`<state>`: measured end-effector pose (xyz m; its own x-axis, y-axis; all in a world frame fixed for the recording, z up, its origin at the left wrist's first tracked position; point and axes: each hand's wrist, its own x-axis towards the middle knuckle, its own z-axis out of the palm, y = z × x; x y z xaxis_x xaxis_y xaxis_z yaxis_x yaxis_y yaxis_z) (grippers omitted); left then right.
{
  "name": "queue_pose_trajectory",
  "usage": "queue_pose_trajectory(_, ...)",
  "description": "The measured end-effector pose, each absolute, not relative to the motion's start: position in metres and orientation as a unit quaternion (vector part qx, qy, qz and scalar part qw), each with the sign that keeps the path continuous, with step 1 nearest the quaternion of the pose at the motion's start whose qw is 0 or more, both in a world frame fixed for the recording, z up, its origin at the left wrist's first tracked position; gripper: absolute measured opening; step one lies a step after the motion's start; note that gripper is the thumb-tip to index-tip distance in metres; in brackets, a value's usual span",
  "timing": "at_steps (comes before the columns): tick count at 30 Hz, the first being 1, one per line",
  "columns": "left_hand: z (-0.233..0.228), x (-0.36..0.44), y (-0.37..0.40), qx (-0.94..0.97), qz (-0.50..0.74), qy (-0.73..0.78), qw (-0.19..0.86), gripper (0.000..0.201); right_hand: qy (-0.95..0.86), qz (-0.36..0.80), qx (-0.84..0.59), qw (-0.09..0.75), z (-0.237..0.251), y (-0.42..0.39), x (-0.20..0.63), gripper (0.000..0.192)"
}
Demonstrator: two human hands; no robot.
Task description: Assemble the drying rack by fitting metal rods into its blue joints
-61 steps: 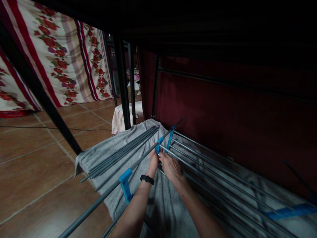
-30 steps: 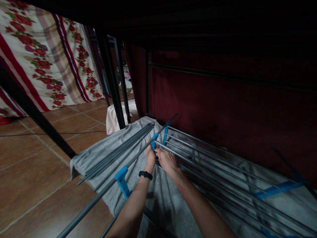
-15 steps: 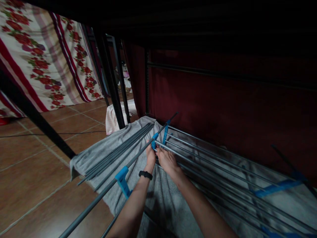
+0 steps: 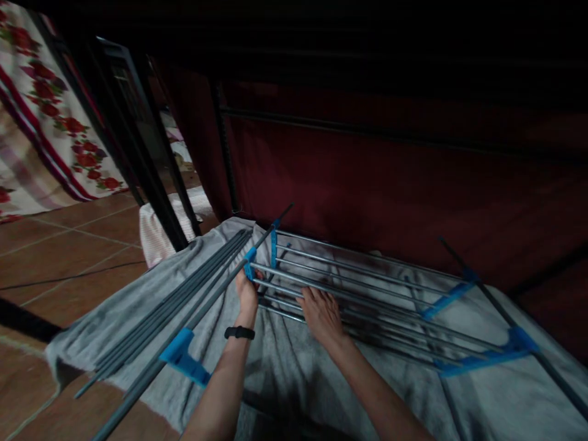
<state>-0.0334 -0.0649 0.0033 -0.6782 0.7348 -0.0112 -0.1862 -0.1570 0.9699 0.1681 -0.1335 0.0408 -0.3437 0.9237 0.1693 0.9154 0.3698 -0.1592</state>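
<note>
Head view: a partly assembled rack (image 4: 358,294) of thin grey metal rods is lying flat on a grey cloth (image 4: 285,367) spread over the tiled floor (image 4: 59,245). The rods are running roughly left to right, joined by blue plastic connectors (image 4: 448,298), with more blue pieces along the near right edge. A long grey side pole (image 4: 202,306) is crossing diagonally at the rack's left end, carrying a blue clip (image 4: 249,255) near the top and another blue bracket (image 4: 184,361) lower down.

The left hand (image 4: 247,291) is closing its fingers around the side pole right at the upper blue clip, where a rod end is meeting it; a black wristband (image 4: 239,332) is sitting on that wrist. The right hand (image 4: 321,312) is resting palm down on the rods near their left ends, fingers spread and pressing flat, not wrapped around any rod as far as the dim light shows.

Just left of the side pole, a bundle of loose grey rods (image 4: 184,294) is lying on the cloth, parallel to the pole. A dark red curtain (image 4: 367,177) is hanging directly behind the rack. Black metal frame legs (image 4: 151,177) are standing at the left, with a pale folded cloth (image 4: 156,229) at their base. A floral fabric (image 4: 46,116) is hanging at far left. The upper frame is too dark to make out.
</note>
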Motion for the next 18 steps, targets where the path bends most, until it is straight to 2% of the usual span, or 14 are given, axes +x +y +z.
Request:
queue_pose_trajectory(9,0.006,-0.035,-0.055,0.241,0.694,0.614,0.288,0.06,-0.824,0.051,-0.55,0.126,0.043,-0.126,0.172,0.027)
queue_pose_trajectory(18,0.003,-0.036,-0.047,0.245,0.699,0.618,0.261,0.054,-0.826,0.083,-0.538,0.143,0.052,-0.126,0.176,0.034)
